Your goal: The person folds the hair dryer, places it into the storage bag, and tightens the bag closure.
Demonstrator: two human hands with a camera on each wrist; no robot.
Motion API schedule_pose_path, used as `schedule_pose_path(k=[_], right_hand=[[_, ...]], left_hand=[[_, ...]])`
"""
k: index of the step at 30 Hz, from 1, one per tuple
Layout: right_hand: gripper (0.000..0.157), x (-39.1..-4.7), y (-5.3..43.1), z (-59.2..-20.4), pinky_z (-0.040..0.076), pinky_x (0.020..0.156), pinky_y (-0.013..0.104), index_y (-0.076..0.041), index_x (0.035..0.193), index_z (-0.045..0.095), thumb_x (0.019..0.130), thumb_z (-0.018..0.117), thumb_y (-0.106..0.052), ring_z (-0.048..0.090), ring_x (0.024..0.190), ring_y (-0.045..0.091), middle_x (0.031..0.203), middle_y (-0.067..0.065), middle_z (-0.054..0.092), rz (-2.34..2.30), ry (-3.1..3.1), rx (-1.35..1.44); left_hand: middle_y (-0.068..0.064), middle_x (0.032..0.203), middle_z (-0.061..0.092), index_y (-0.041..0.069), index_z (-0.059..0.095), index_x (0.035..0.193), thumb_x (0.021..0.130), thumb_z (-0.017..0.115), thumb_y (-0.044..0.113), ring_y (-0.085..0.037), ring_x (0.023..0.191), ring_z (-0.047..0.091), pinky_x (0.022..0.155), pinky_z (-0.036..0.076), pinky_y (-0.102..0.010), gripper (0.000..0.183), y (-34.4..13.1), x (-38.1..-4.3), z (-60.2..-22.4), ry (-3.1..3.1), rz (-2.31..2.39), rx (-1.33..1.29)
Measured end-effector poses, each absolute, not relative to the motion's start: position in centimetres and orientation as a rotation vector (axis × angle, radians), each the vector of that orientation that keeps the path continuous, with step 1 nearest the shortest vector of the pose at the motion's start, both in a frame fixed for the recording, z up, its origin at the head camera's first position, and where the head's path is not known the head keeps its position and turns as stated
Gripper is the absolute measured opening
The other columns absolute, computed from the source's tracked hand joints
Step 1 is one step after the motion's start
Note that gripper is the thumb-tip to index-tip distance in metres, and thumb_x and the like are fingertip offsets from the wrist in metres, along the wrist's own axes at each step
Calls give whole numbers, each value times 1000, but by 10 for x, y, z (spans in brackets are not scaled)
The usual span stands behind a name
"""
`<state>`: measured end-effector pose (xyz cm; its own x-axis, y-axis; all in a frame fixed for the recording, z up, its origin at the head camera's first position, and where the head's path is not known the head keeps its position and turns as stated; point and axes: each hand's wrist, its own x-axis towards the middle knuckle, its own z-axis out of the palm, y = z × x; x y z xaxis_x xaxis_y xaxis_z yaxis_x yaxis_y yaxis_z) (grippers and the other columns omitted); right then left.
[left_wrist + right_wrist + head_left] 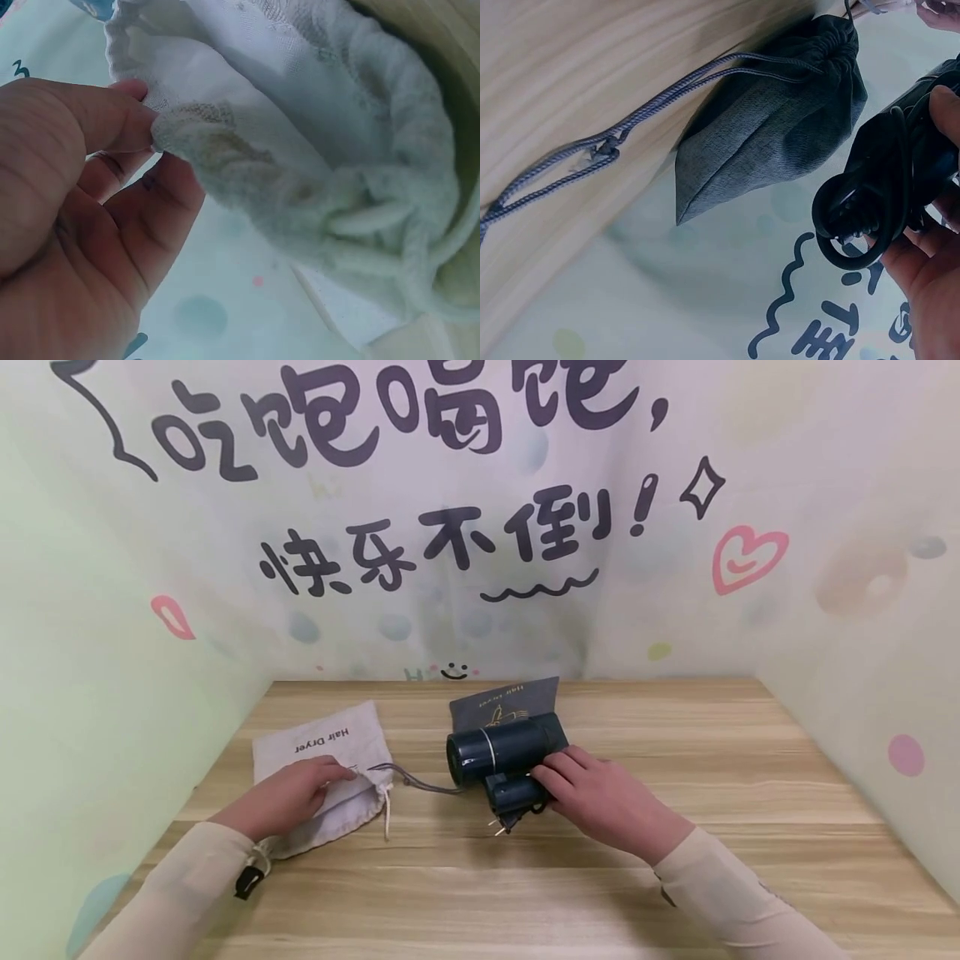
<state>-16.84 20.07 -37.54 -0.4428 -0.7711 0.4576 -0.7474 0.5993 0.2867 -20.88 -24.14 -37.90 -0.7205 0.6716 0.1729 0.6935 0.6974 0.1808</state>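
Observation:
A dark blue hair dryer [471,758], its handle folded against the barrel, is in my right hand [611,802]. Its black cord [900,180] is looped about the handle, and plug prongs [499,829] poke out below. At the left, my left hand [277,797] pinches the rim of a white drawstring bag [318,735] printed "Hair Dryer". In the left wrist view the bag's mouth [262,82] gapes, with thumb and fingers at its edge. Behind the dryer lies a dark grey drawstring bag [772,127], partly covered in the head view.
The grey bag's cord [427,787] trails left across the wooden table [480,893]. A white string [387,814] hangs from the white bag. Printed fabric walls [480,635] enclose the table at the back and both sides. A black clip [249,882] hangs by the left wrist.

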Motion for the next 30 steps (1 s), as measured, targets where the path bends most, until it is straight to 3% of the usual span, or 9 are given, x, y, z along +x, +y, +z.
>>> schedule_pose_path(k=[7,17,26,30], right_hand=[[46,-168,200,-373,57,69,35,-11,118,62,81,83,-27,59,97,22,108,4,62,-64,-2273,1193],[47,-168,196,-374,57,70,35,-10,117,62,80,84,-27,59,95,21,107,4,62,-47,-2259,1203],[46,-167,187,-375,57,72,35,-10,118,62,81,83,-28,59,96,20,107,3,62,-55,-2262,1214],[46,-167,185,-375,57,71,35,-11,118,62,81,83,-28,59,95,20,107,3,62,-44,-2269,1210]], left_hand=[[-6,106,67,-1,68,118,78,59,-12,-22,97,64,82,52,-41,42,-238,-209,-375,-2818,-390,-1119],[-16,121,64,-6,61,127,80,61,-10,-30,110,61,89,51,-45,48,-222,-205,-374,-2758,-467,-1082],[-16,121,61,-9,57,131,82,62,-8,-22,101,62,81,53,-35,49,-204,-205,-379,-2772,-492,-1063],[-17,122,60,-9,55,133,82,63,-6,-10,83,57,71,52,-27,51,-197,-206,-377,-2770,-543,-1065]])
